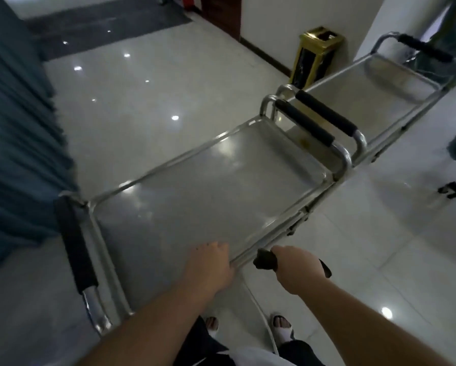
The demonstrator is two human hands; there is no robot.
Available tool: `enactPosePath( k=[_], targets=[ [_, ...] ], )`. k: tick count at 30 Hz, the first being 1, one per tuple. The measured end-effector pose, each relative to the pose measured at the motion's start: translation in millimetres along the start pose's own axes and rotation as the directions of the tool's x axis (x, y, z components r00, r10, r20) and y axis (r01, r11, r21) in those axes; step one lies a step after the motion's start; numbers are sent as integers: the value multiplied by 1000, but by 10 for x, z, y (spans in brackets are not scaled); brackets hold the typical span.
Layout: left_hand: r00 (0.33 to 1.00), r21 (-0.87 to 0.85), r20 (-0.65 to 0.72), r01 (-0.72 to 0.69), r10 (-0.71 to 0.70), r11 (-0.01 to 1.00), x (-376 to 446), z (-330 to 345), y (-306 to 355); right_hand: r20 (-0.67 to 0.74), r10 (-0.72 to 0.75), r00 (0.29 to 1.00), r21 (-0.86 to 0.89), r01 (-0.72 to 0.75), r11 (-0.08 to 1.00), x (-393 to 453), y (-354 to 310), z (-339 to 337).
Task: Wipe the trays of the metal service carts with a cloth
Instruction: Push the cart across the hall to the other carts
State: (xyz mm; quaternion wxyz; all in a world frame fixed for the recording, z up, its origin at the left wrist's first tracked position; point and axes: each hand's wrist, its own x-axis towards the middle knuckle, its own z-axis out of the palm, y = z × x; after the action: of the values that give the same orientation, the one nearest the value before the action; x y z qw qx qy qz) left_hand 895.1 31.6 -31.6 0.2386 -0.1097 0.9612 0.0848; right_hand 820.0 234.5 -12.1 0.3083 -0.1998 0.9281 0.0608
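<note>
With the left hand gripping the near cart's tray rim and the right hand clenching the cloth beside it, the cart may roll.

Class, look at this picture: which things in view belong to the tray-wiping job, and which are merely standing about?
Job: dark cloth gripped in right hand; near cart tray, left hand on its rim; far cart tray.

Standing about: gold bin; blue curtain; floor mat.

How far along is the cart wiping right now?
Nothing shows as finished: both trays shine, but wiped or not cannot be told. In hand: the right hand grips a dark cloth off the near tray, whose rim the left hand holds. Left: the near tray and the far tray.
</note>
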Motion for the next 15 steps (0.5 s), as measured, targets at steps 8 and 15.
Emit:
enactPosePath(
  k=[8, 15],
  targets=[
    [906, -201, 3, 415, -423, 887, -848, 595, 473, 52, -375, 925, -98, 379, 920, 60, 130, 134],
    [799, -303, 135, 596, -586, 743, -1527, 1077, 548, 113, -486, 866, -194, 499, 844, -166, 77, 468]
  ],
)
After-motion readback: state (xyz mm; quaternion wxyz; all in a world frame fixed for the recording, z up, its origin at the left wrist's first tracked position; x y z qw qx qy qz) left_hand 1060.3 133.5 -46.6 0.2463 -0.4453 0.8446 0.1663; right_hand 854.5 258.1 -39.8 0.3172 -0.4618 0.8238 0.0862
